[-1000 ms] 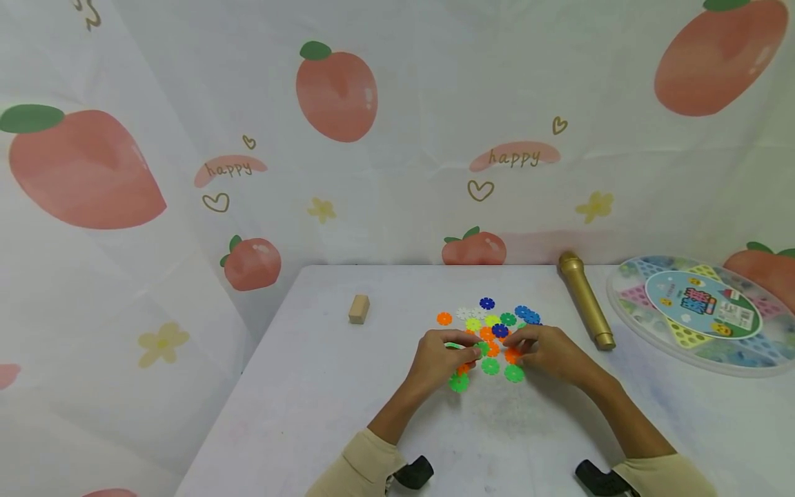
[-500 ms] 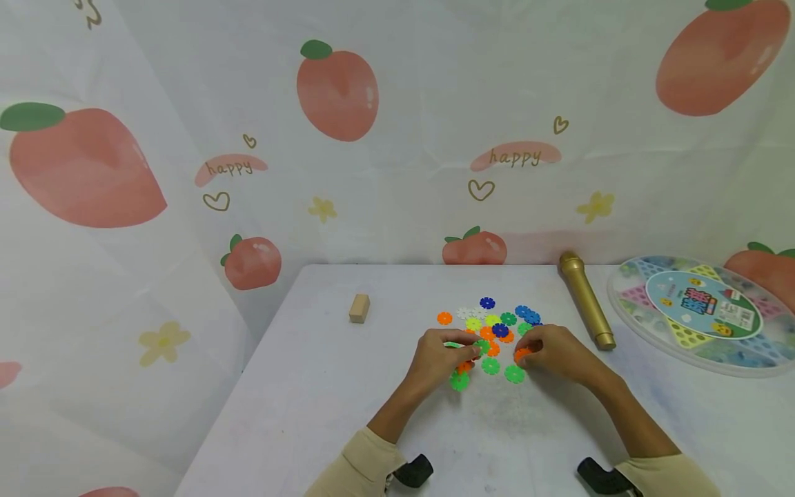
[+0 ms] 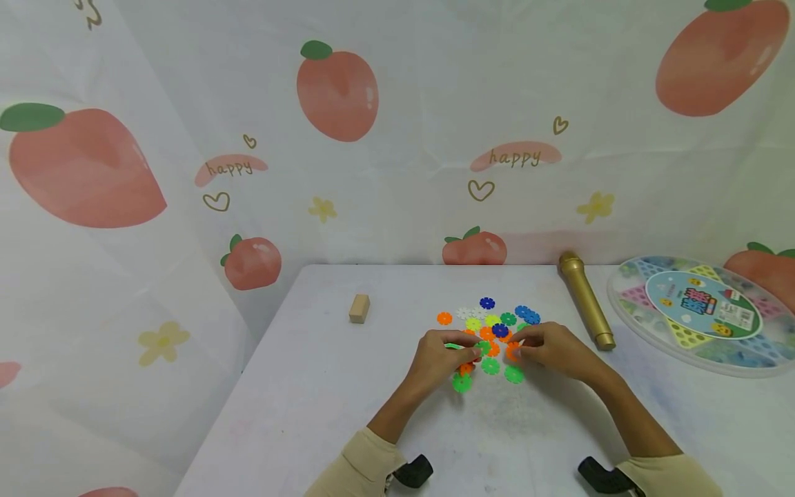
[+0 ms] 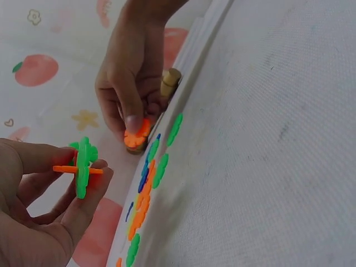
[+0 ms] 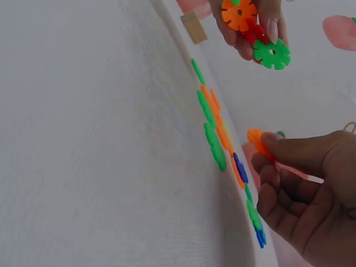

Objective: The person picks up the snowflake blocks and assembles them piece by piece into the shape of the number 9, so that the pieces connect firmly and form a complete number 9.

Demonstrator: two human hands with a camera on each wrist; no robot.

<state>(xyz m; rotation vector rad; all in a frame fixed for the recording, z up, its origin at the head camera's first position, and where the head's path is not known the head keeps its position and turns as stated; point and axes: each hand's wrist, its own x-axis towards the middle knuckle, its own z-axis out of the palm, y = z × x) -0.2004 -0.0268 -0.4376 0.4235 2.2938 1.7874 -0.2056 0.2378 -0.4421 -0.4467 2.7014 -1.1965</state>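
In the head view my left hand (image 3: 435,359) pinches a small cluster of interlocked plastic snowflake discs. The right wrist view shows a green disc (image 5: 272,54), an orange disc (image 5: 239,15) and a red disc (image 5: 256,34) in that cluster. Facing it, my right hand (image 3: 555,352) pinches a single orange snowflake disc (image 4: 137,133) between thumb and fingers. A gap separates this disc from the cluster. Loose snowflake discs lie on the table under and beyond both hands, among them a green one (image 3: 514,374) and a dark blue one (image 3: 487,303).
On the white table (image 3: 298,400), a wooden block (image 3: 359,308) stands at the back left. A gold microphone-shaped stick (image 3: 586,300) lies right of the discs. Beside it is a round, clear-lidded board-game case (image 3: 633,324). A printed cloth (image 3: 397,172) hangs behind.
My right hand drew the orange disc slightly right, then brought it back left toward the cluster. The left hand stayed nearly in place, its cluster shifting slightly.
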